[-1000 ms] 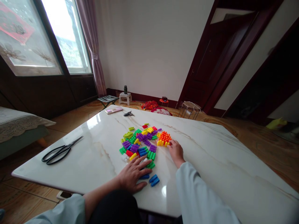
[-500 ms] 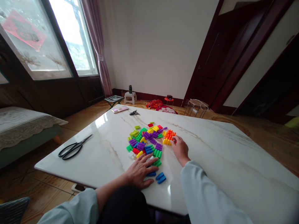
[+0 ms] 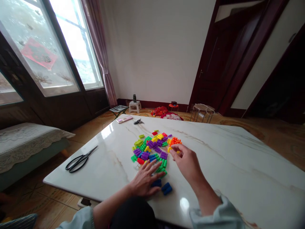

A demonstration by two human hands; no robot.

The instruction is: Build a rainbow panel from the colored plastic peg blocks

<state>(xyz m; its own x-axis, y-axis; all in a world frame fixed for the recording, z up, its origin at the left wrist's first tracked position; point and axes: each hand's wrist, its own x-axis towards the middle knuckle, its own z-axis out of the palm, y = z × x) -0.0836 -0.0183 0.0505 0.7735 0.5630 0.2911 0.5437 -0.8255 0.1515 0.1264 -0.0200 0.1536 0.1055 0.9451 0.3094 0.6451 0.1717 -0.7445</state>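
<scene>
Table (image 3: 226,156) fills lower frame; my right hand (image 3: 189,162), centre-right, nearly pinched, can't tell if gripping; my left hand (image 3: 144,182) spread, lower centre, over the pile (image 3: 151,144), mid-frame, mixed, apparently undone; orange cluster (image 3: 175,141) looks grouped; yellow piece (image 3: 169,149) at right fingertips.

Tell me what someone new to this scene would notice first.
The heap of bright little pieces on the white table would likely catch the eye first, with the left hand spread over its near side and the right hand at its right edge. Next come the black scissors at the table's left, then the red bundle on the floor beyond.
</scene>
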